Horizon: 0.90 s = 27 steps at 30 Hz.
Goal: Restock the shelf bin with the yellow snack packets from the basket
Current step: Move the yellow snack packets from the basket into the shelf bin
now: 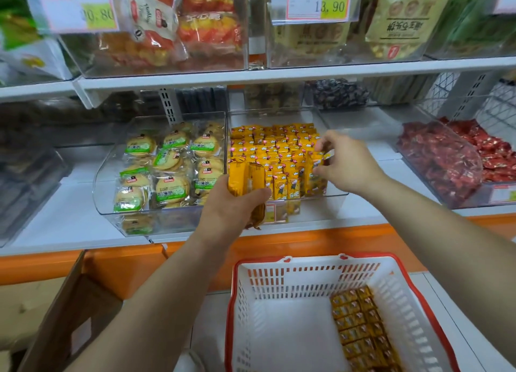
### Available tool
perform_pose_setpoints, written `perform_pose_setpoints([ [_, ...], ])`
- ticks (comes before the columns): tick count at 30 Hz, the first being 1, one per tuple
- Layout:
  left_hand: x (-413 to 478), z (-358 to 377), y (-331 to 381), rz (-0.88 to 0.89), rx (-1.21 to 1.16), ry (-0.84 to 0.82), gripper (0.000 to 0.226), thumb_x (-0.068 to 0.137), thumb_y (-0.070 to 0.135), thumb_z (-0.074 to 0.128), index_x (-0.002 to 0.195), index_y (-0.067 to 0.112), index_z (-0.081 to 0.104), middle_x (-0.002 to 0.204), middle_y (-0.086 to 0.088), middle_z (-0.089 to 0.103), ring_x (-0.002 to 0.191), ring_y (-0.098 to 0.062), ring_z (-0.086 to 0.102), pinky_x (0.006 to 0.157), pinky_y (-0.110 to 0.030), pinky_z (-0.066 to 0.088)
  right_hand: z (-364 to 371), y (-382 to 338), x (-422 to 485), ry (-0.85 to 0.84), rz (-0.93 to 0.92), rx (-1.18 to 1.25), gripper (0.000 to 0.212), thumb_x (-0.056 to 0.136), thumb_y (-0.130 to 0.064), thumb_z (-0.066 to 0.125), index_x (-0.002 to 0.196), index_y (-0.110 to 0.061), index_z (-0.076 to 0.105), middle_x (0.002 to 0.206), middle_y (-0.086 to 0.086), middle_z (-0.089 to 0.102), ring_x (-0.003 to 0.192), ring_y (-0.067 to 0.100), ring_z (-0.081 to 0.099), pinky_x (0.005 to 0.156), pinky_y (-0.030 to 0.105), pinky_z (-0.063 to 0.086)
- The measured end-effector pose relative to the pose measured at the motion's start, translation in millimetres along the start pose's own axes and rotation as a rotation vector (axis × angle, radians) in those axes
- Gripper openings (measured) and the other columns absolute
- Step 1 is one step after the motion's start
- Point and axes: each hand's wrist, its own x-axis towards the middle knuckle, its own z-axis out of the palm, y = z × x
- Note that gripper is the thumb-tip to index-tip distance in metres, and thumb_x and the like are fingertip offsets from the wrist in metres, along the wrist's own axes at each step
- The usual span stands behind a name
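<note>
Shelf (55,223) bears clear bins (104,195) (perhaps four).

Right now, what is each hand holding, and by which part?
The left hand grips a stack of yellow packets around their lower halves. The right hand pinches a single yellow packet by its upper end, over the shelf bin.

green biscuit packs (167,170), red sweets (446,159), cardboard box (69,315)

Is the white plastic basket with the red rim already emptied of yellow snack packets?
No, a stack of yellow snack packets lies along the right side of the white plastic basket.
</note>
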Motion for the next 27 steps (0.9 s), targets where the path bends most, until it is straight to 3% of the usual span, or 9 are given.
perform_pose_setpoints([
  [4,0.8,-3.5,2.3,0.005,0.01,-0.004,0.022,0.086,0.031,0.079,0.097,0.032,0.06,0.095,0.005,0.07,0.083,-0.01,0.068,0.054,-0.018,0.052,28.9,1.1,13.0,-0.046,0.027,-0.133,0.036,0.073,-0.001,0.076,0.089,-0.022,0.052,0.094,0.005,0.061,0.074,0.022,0.055,0.057,0.028,0.035],
  [9,1.9,-3.3,0.9,-0.016,0.028,-0.003,0.023,0.085,0.03,0.079,0.096,0.031,0.059,0.09,0.007,0.07,0.073,-0.004,0.068,0.051,-0.016,0.052,51.2,14.8,20.1,-0.077,0.153,-0.125,0.033,0.075,-0.001,0.078,0.09,-0.021,0.056,0.104,0.006,0.063,0.095,0.029,0.058,0.07,0.029,0.041],
  [13,1.0,-2.5,0.2,-0.028,0.025,-0.003,0.019,0.087,0.028,0.078,0.098,0.029,0.062,0.088,0.005,0.07,0.059,0.002,0.068,0.046,-0.012,0.05,59.0,27.0,20.1,-0.087,0.204,-0.026,0.031,0.076,-0.002,0.077,0.094,-0.022,0.061,0.101,0.006,0.066,0.095,0.028,0.062,0.072,0.025,0.04],
  [17,-1.3,0.2,1.4,-0.055,0.009,-0.021,0.011,0.092,0.024,0.073,0.099,0.023,0.064,0.084,0.002,0.071,0.061,-0.009,0.07,0.046,-0.018,0.053,54.4,21.7,16.0,-0.142,0.152,-0.114,0.048,0.077,-0.015,0.08,0.122,-0.017,0.064,0.116,0.01,0.065,0.099,0.026,0.061,0.079,0.024,0.041],
  [19,-4.4,3.9,3.4,-0.064,-0.034,-0.051,0.013,0.093,0.018,0.072,0.102,0.012,0.064,0.073,0.0,0.072,0.053,-0.014,0.07,0.045,-0.025,0.056,40.4,12.2,7.4,-0.107,0.079,-0.161,0.047,0.078,-0.02,0.077,0.123,-0.019,0.063,0.114,0.01,0.064,0.096,0.024,0.061,0.078,0.024,0.042],
  [21,-6.2,7.7,3.8,-0.061,-0.029,-0.073,0.017,0.093,0.016,0.072,0.105,0.007,0.065,0.068,-0.001,0.073,0.051,-0.015,0.07,0.046,-0.026,0.058,21.8,4.3,-11.2,-0.051,0.015,-0.072,0.034,0.079,-0.025,0.077,0.112,-0.023,0.067,0.105,0.004,0.065,0.088,0.019,0.064,0.075,0.027,0.049],
  [23,-6.8,13.0,2.1,-0.066,-0.018,-0.079,0.022,0.092,0.019,0.073,0.109,0.008,0.066,0.076,-0.004,0.077,0.057,-0.017,0.073,0.049,-0.028,0.06,4.1,-2.3,-39.2,-0.084,0.039,0.15,0.022,0.08,-0.029,0.078,0.1,-0.029,0.068,0.093,-0.004,0.068,0.082,0.012,0.067,0.072,0.023,0.049],
  [25,-7.2,20.7,-1.4,-0.066,0.022,-0.09,0.025,0.09,0.025,0.075,0.111,0.012,0.068,0.091,-0.011,0.078,0.075,-0.024,0.077,0.066,-0.04,0.065,-7.2,-8.4,-67.0,-0.186,0.106,0.419,0.02,0.085,-0.03,0.073,0.104,-0.032,0.068,0.088,-0.004,0.071,0.081,0.014,0.07,0.073,0.03,0.054],
  [27,-9.0,29.3,-5.8,-0.048,0.066,-0.128,0.021,0.09,0.029,0.076,0.108,0.02,0.07,0.094,-0.004,0.079,0.086,-0.023,0.077,0.082,-0.047,0.063,-10.8,-12.0,-82.4,-0.24,0.189,0.632,0.023,0.092,-0.027,0.066,0.114,-0.032,0.067,0.095,0.002,0.072,0.078,0.019,0.072,0.068,0.038,0.055],
])
